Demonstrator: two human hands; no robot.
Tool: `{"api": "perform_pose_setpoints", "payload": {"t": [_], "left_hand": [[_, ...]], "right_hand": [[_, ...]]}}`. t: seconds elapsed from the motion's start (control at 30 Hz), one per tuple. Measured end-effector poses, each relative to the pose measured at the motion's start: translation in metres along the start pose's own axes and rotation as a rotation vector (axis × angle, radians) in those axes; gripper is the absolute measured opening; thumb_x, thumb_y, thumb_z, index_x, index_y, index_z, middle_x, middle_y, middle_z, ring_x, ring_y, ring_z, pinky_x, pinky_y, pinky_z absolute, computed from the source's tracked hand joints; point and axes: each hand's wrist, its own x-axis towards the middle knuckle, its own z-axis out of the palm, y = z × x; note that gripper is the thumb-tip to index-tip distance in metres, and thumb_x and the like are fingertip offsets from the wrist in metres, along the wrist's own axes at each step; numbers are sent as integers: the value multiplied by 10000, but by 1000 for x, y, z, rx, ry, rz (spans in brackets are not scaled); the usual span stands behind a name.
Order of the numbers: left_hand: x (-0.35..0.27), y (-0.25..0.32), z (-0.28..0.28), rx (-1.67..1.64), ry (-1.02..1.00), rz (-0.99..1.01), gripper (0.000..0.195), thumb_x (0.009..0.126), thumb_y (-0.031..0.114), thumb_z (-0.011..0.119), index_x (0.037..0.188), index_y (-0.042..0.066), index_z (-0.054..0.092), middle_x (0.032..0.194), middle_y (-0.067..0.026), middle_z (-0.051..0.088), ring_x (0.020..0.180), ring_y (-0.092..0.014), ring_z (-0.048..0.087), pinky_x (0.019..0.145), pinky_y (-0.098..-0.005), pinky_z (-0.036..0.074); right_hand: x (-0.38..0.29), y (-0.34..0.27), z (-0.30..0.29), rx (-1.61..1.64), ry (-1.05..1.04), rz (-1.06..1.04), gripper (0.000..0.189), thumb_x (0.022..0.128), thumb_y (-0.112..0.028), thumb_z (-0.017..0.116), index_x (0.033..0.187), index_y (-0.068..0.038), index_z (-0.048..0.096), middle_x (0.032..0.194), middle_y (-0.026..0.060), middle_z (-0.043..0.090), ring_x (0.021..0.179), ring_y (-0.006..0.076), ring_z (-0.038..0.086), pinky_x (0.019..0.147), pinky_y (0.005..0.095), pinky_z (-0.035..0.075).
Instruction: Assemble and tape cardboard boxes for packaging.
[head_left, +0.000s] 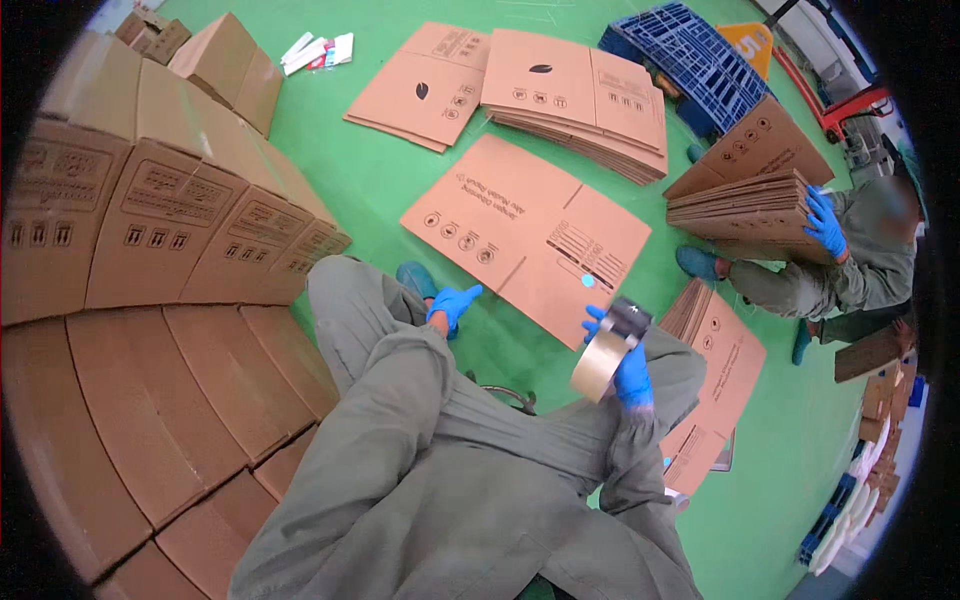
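My right hand, in a blue glove, grips a tape dispenser with a wide roll of packing tape on it, over my right thigh. My left hand, gloved as well, is beside my left knee with fingers stretched out and nothing visible in it. Its fingertips are close to the edge of a flattened cardboard carton, which lies on the green floor before me. That carton bears print and a small light-blue round sticker.
Closed cartons are stacked along my left. Flattened cartons lie in a pile ahead and lean by my right leg. At right a co-worker's gloved hand holds flattened cartons, near a blue pallet and a red pallet jack.
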Motion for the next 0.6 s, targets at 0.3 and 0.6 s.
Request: {"api": "perform_pose_setpoints", "payload": {"t": [0.3, 0.6], "left_hand": [[83, 10, 123, -1167, 31, 165, 798, 799, 507, 656, 1343, -27, 420, 1373, -111, 461, 1260, -225, 419, 1048, -338, 320], [89, 27, 120, -1616, -133, 166, 615, 885, 417, 592, 1344, 46, 421, 1325, -105, 504, 1177, -262, 507, 1032, -417, 382]], "right_hand": [[47, -3, -58, -1381, -33, -323, 255, 786, -89, 552, 1034, -36, 578, 817, 96, 577, 774, 222, 572, 668, 327, 447], [29, 13, -108, 40, 384, 131, 339, 921, -127, 448, 1220, 29, 475, 1078, 152, 609, 964, 238, 609, 813, 350, 516]]}}
